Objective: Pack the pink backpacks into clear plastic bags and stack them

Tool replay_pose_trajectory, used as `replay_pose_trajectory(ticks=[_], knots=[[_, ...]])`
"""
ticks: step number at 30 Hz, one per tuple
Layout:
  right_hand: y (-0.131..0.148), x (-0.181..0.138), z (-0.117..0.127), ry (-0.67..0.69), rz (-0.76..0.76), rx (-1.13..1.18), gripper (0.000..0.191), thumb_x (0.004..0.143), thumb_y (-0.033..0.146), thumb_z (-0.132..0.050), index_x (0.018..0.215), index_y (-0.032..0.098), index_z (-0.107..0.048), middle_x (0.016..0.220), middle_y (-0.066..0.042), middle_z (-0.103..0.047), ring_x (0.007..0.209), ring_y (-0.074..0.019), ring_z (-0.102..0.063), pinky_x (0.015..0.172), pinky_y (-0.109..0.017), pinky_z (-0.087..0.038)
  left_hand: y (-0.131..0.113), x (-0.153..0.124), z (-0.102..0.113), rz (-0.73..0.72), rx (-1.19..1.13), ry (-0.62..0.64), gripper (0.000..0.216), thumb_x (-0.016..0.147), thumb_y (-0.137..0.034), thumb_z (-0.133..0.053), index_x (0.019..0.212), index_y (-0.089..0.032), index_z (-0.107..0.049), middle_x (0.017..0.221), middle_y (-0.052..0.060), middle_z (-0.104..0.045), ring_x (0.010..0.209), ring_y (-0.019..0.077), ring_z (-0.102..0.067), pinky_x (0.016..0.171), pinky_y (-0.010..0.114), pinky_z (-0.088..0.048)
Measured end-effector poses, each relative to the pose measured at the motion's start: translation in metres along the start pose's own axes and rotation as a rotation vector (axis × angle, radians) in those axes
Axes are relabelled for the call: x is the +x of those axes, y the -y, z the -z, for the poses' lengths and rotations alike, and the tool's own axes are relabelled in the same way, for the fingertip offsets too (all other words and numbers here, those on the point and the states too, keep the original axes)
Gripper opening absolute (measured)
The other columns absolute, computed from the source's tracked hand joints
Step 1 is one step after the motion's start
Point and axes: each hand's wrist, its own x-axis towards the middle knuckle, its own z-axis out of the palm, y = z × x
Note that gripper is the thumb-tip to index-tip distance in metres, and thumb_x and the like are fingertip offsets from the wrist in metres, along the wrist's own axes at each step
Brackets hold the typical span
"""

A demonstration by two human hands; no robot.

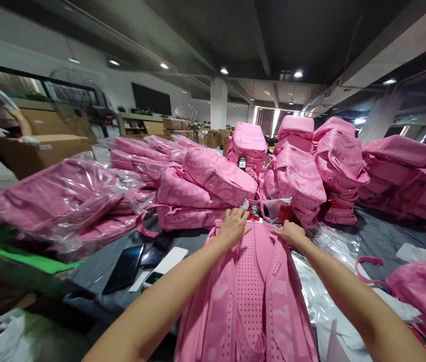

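Observation:
A pink backpack (248, 281) lies in front of me with its perforated back panel and two shoulder straps facing up. My left hand (233, 229) is closed over its top edge on the left, fingers curled over the far side. At the top right corner, my right hand (292, 234) is closed on the same edge, thumb toward the middle. What the fingertips press on is partly hidden. Just beyond the hands lie a red tag (284, 212) and some white paper, close to stacked pink backpacks (213, 176).
Bagged pink backpacks (62, 196) are piled at left; more stacks (339, 156) stand at the back right. Phones (124, 269) lie on the dark cloth by my left forearm. Clear plastic (307, 281) spreads at right. A gloved person (2, 115) stands by cardboard boxes (43, 151).

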Motion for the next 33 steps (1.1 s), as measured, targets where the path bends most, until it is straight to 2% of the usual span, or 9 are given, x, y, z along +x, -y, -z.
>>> replay_pose_trajectory(ticks=[4,8,12,14,18,22,27,29,33], knots=[[0.002,-0.005,-0.007,-0.083,0.100,-0.019,0.020,0.085,0.036,-0.063,0.093,0.018,-0.063,0.090,-0.014,-0.073,0.086,-0.0276,-0.070,0.071,-0.031,-0.046,-0.043,0.024,-0.032,-0.219,-0.140,0.117,0.039,0.090,-0.025,-0.070,0.128,-0.022,-0.064,0.131,0.010,-0.067,0.121,0.0247,-0.056,0.105,0.038,-0.042],[-0.016,-0.032,0.007,-0.095,0.260,0.005,0.023,0.090,0.045,-0.050,0.087,0.022,-0.054,0.081,-0.004,-0.069,0.075,-0.0213,-0.065,0.067,-0.028,-0.044,-0.075,0.047,-0.056,-0.347,-0.287,0.145,0.051,0.074,-0.020,-0.086,0.122,-0.025,-0.068,0.141,0.007,-0.063,0.131,0.0256,-0.052,0.109,0.038,-0.041],[-0.055,-0.051,0.021,-0.122,0.273,0.102,0.033,0.085,0.057,-0.048,0.077,0.025,-0.047,0.062,0.000,-0.058,0.058,-0.0201,-0.055,0.057,-0.029,-0.035,-0.090,0.049,-0.058,-0.412,-0.378,0.159,0.008,0.087,-0.026,-0.073,0.092,-0.020,-0.071,0.107,0.010,-0.075,0.117,0.0273,-0.060,0.114,0.046,-0.033],[-0.068,-0.053,0.024,-0.129,0.244,0.210,0.036,0.082,0.061,-0.051,0.075,0.026,-0.047,0.059,0.002,-0.053,0.054,-0.0189,-0.050,0.055,-0.029,-0.033,-0.094,0.041,-0.056,-0.397,-0.410,0.164,0.006,0.092,-0.020,-0.062,0.091,-0.018,-0.068,0.092,0.010,-0.074,0.105,0.0265,-0.065,0.112,0.047,-0.035],[-0.063,-0.041,0.020,-0.123,0.244,0.550,0.045,0.078,0.069,-0.058,0.078,0.024,-0.050,0.062,0.003,-0.050,0.056,-0.0159,-0.045,0.051,-0.027,-0.032,-0.103,0.012,-0.047,-0.296,-0.478,0.220,0.026,0.092,-0.015,-0.052,0.117,-0.019,-0.057,0.075,0.001,-0.069,0.075,0.0206,-0.067,0.085,0.036,-0.051],[-0.039,-0.020,0.006,-0.108,0.230,0.690,0.054,0.074,0.078,-0.056,0.079,0.024,-0.048,0.060,0.005,-0.047,0.052,-0.0134,-0.040,0.048,-0.026,-0.030,-0.104,-0.032,-0.022,-0.196,-0.499,0.303,0.036,0.091,-0.009,-0.045,0.126,-0.019,-0.047,0.075,-0.002,-0.068,0.065,0.0169,-0.065,0.070,0.028,-0.050],[-0.023,0.000,-0.005,-0.061,0.173,0.835,0.064,0.063,0.084,-0.064,0.078,0.023,-0.049,0.058,0.006,-0.044,0.049,-0.0105,-0.035,0.045,-0.025,-0.026,-0.099,-0.111,0.021,-0.198,-0.196,0.349,0.023,0.079,-0.007,-0.061,0.099,-0.018,-0.059,0.110,0.014,-0.068,0.104,0.0306,-0.062,0.087,0.041,-0.048],[-0.021,0.002,-0.006,-0.012,0.164,0.878,0.067,0.061,0.086,-0.066,0.077,0.023,-0.050,0.057,0.006,-0.045,0.048,-0.0100,-0.035,0.044,-0.024,-0.026,-0.103,-0.141,0.036,-0.279,-0.117,0.464,0.007,0.083,-0.012,-0.062,0.084,-0.018,-0.060,0.102,0.011,-0.069,0.099,0.0281,-0.062,0.089,0.040,-0.047],[-0.015,-0.002,-0.010,0.175,0.184,0.914,0.067,0.064,0.087,-0.068,0.071,0.022,-0.050,0.053,0.005,-0.046,0.044,-0.0100,-0.037,0.043,-0.025,-0.028,-0.116,-0.185,0.063,-0.434,-0.215,0.653,0.011,0.088,-0.026,-0.066,0.080,-0.019,-0.062,0.092,0.006,-0.068,0.085,0.0222,-0.063,0.083,0.034,-0.049]])
